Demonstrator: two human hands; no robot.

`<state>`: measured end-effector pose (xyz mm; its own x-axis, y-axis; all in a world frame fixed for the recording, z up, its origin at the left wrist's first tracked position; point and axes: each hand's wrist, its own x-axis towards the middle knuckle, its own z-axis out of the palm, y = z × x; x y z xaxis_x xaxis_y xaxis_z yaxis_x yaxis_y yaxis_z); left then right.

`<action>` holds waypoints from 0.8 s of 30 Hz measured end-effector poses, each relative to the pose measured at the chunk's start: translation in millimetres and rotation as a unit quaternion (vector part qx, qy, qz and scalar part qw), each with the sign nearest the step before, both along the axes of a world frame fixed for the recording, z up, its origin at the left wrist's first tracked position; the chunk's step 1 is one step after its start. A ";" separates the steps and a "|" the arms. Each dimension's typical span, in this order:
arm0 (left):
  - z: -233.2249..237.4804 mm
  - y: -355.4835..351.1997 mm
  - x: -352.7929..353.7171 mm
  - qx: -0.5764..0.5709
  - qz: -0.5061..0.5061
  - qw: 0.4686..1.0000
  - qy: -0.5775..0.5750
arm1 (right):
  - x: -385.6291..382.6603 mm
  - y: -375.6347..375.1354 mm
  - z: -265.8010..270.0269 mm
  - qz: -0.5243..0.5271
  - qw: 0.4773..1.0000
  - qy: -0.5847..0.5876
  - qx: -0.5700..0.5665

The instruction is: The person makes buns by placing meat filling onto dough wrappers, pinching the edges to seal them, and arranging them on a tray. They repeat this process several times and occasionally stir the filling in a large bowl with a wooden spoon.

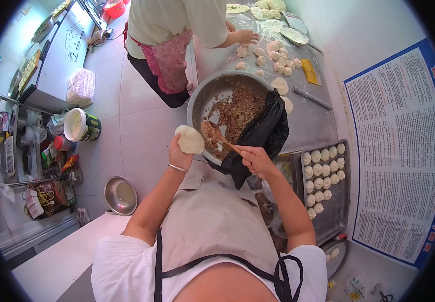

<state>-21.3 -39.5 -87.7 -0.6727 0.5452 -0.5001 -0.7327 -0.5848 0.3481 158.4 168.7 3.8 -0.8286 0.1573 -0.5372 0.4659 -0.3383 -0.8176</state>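
Left hand (179, 155): holds a round dough wrapper (191, 140) spread on the fingers, at the bowl's left rim.
Right hand (256, 161): curled round the handle of a wooden spoon (221, 137), its head over the bowl.
Bowl (208, 90): contains brown filling (242, 103).
In the way: a black bag (265, 133) drapes across the bowl's right side, hiding some filling.
Tabletop (323, 121): dough pieces (278, 55) and a rolling pin (312, 98) lie beyond the bowl.
Tray (339, 201): rows of buns (325, 168), right.
Co-worker's hand (247, 37): near the dough pieces.
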 end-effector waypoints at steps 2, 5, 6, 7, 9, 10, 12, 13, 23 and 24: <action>16.1 17.3 -0.1 0.047 -0.018 0.999 -0.002 | 4.4 -12.6 -8.5 -0.009 0.992 0.087 0.085; 50.1 36.1 6.4 0.108 -0.039 0.990 -0.083 | 5.4 -31.2 -2.7 0.046 0.767 0.259 0.585; 55.1 35.8 6.7 0.109 -0.024 0.988 -0.107 | 10.4 -32.8 -3.9 0.061 0.755 0.242 0.607; 58.2 35.4 6.5 0.111 -0.008 0.985 -0.131 | 15.6 -33.5 -5.4 0.077 0.741 0.224 0.628; 58.5 33.8 4.6 0.111 0.019 0.983 -0.148 | 18.7 -29.6 -0.6 0.097 0.738 0.212 0.633; 56.9 30.8 3.7 0.108 0.027 0.984 -0.142 | 20.8 -27.6 8.0 0.098 0.751 0.214 0.617; 51.6 24.9 -2.5 0.090 0.041 0.990 -0.104 | 23.7 -17.0 15.0 0.092 0.774 0.209 0.591; 47.5 21.2 -9.8 0.075 0.049 0.993 -0.071 | 23.4 -7.3 16.4 0.085 0.784 0.204 0.581; 14.4 -23.1 -1.5 0.045 0.005 0.998 -0.045 | -12.4 -21.4 -8.2 0.310 0.749 -0.062 0.582; 12.0 -27.0 0.6 0.044 0.001 0.998 -0.042 | -10.1 -23.3 -3.5 0.307 0.771 -0.053 0.555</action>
<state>-20.8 -66.5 -75.7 -0.6325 0.5879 -0.5043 -0.7552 -0.6128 0.2328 148.4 145.4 0.3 -0.8912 0.1646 -0.4227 0.3432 0.8540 -0.3911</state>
